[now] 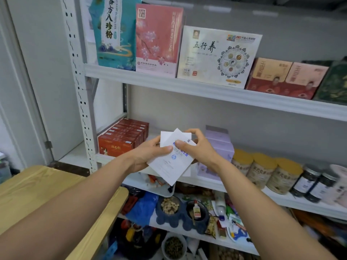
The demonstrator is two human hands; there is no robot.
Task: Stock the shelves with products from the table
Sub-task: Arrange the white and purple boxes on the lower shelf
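I hold two white boxes in front of the middle shelf (206,182). The front white box (170,166) has blue print and is tilted; a second white box (166,138) shows behind it. My left hand (150,155) grips them from the left, thumb on the front face. My right hand (199,147) grips them from the right, thumb pressed on the blue print and fingers curled over the top edge. Both hands hover above the gap between the red boxes (122,139) and the lilac boxes (218,147).
A wooden table (37,188) edge lies at lower left. Yellow-lidded jars (262,171) and dark jars (309,182) fill the middle shelf's right side. Large boxes (217,57) line the upper shelf (187,85). Below, a cluttered shelf holds a blue double bowl (180,212) and packets.
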